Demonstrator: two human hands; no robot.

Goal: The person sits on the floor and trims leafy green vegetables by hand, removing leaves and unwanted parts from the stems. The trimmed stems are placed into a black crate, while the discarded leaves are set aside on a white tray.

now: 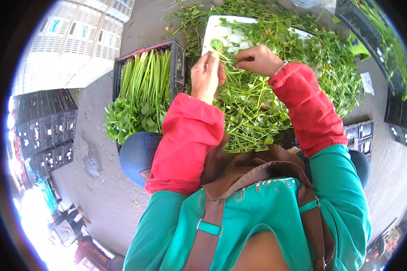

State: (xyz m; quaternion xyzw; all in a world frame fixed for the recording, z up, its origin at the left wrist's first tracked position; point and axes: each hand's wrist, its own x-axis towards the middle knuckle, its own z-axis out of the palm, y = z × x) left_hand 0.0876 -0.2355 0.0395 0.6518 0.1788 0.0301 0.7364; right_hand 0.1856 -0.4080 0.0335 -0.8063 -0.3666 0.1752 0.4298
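My left hand [207, 73] is closed on a few thin leafy green stems [225, 58], their tops showing between thumb and fingers. To its right, my right hand [259, 61] pinches at the same stems with thumb and forefinger. Beneath both hands lies a large loose heap of leafy green stalks, celery or a similar herb [254, 105], partly over a white foam box or board [208, 28]. On the left, a black plastic crate [179, 67] holds long stalks [146, 74] lined up side by side, their leaves hanging over the near edge.
White plastic crates [78, 44] are stacked at upper left, with black crates [44, 125] below them. More black crates [359, 44] with greens stand at far right. A black-and-white crate [359, 135] is beside my right knee. A green plastic piece [357, 47] lies beyond the heap.
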